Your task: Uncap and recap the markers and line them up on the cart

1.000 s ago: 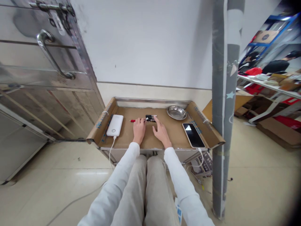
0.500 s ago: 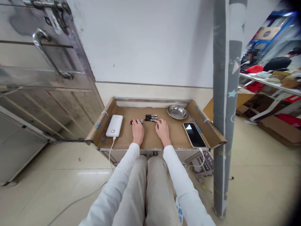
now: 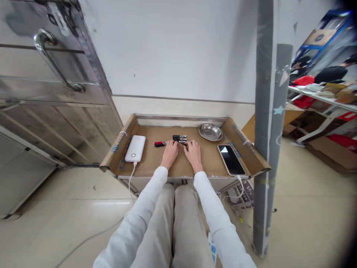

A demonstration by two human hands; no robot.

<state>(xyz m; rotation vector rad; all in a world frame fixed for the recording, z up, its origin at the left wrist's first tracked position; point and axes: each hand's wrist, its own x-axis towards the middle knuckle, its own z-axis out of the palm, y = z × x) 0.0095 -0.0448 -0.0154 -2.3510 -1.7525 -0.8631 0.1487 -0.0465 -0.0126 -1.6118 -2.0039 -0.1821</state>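
Fingers bent, my left hand [image 3: 170,153] rests at the left end of the nearest black pen [image 3: 182,143]. My right hand [image 3: 193,152] has its fingertips on that pen's right end, so the pen lies between the two hands. Just beyond it are more black pens [image 3: 179,137], side by side in a small row. Left of my left hand lies a red pen [image 3: 159,143] with a dark one against it; their right ends reach close to my fingers. Fingertips cover parts of the held pen.
Brown cardboard lines the small table [image 3: 150,163], with raised sides. A white power bank [image 3: 135,149] with a cable lies left. On the right are a round metal dish [image 3: 210,132] and a phone [image 3: 231,160] with a cable. A wrapped grey column [image 3: 266,130] stands beside the table.
My left hand has moved right, off the red and dark pens, to the nearest black pen. My right hand stays near its right end, fingers more bent.
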